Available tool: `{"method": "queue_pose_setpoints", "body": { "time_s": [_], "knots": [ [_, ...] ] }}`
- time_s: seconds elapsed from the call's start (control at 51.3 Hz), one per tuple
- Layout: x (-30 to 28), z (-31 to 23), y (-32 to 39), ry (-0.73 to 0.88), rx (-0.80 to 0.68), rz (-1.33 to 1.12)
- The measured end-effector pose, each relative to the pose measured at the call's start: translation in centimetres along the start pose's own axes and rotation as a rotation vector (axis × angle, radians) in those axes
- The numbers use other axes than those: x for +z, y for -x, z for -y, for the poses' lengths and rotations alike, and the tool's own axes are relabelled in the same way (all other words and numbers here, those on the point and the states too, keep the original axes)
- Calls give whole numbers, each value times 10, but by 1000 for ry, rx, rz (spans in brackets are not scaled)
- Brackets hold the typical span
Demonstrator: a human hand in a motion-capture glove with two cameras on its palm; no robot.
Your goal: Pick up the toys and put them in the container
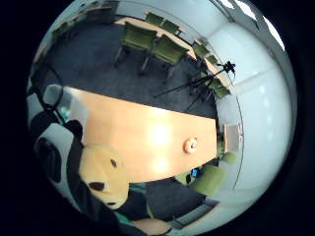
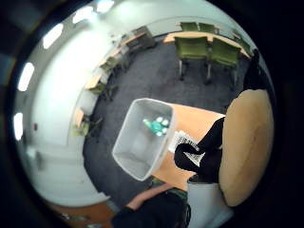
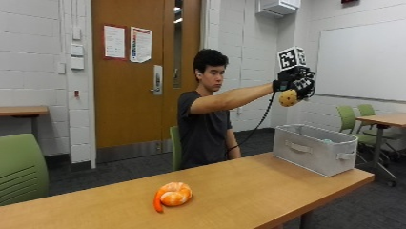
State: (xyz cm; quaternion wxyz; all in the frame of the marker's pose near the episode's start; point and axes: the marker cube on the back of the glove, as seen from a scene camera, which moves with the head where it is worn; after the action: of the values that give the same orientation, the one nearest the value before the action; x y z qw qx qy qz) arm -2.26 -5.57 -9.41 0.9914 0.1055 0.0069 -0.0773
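While the person sits behind the wooden table [image 3: 254, 191] in the outside view, the right hand [image 3: 296, 83] is raised at arm's length, high above the grey container [image 3: 315, 148], its gloved fingers curled round a yellow plush toy [image 3: 289, 98] that hangs out beneath the palm. This toy looks rounded, mustard yellow with small dark spots. The container is a rectangular fabric bin with a strap handle on its near side and another on its end, standing at the far end of the table near the corner. Something pale teal just shows above its far rim. On the table well apart from the bin lies an orange shrimp plush [image 3: 171, 194], curled into a ring with a darker orange tail pointing toward the table's front edge.

From the little finger side palm view, the yellow toy [image 1: 102, 173] sits close against the palm, showing a dome-shaped face with a dark eye dot and a dark oval nose or mouth. The long table [image 1: 142, 132] lies far below, and the shrimp plush [image 1: 190, 145] is a small orange curl on it.

From the thumb side palm view, the toy's plain yellow back [image 2: 248, 142] fills one side, with a black-gloved finger [image 2: 202, 149] wrapped against it. The open container [image 2: 142, 137] lies below, holding a small teal and white toy [image 2: 156, 126].
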Motion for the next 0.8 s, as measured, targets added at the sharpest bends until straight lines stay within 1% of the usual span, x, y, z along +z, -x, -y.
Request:
{"method": "queue_pose_setpoints", "body": {
  "time_s": [0.078, 0.156, 0.234, 0.312, 0.371, 0.449, 0.527, 0.605, 0.702, 0.741, 0.8],
  "knots": [
    [-1, 2, 32, -6, -61, 14],
    [-5, -1, 83, -2, -176, 67],
    [-4, 0, 131, 0, -218, 56],
    [-5, -2, 168, 4, -307, 125],
    [0, 5, 160, 22, -326, 198],
    [11, 20, 139, 43, -291, 283],
    [24, 17, 149, 35, -405, 253],
    [39, 18, 158, 31, -423, 190],
    [52, 14, 161, 18, -544, 126],
    [54, 13, 164, 53, -519, 152],
    [57, 14, 169, 137, -407, 208]
  ]
}}
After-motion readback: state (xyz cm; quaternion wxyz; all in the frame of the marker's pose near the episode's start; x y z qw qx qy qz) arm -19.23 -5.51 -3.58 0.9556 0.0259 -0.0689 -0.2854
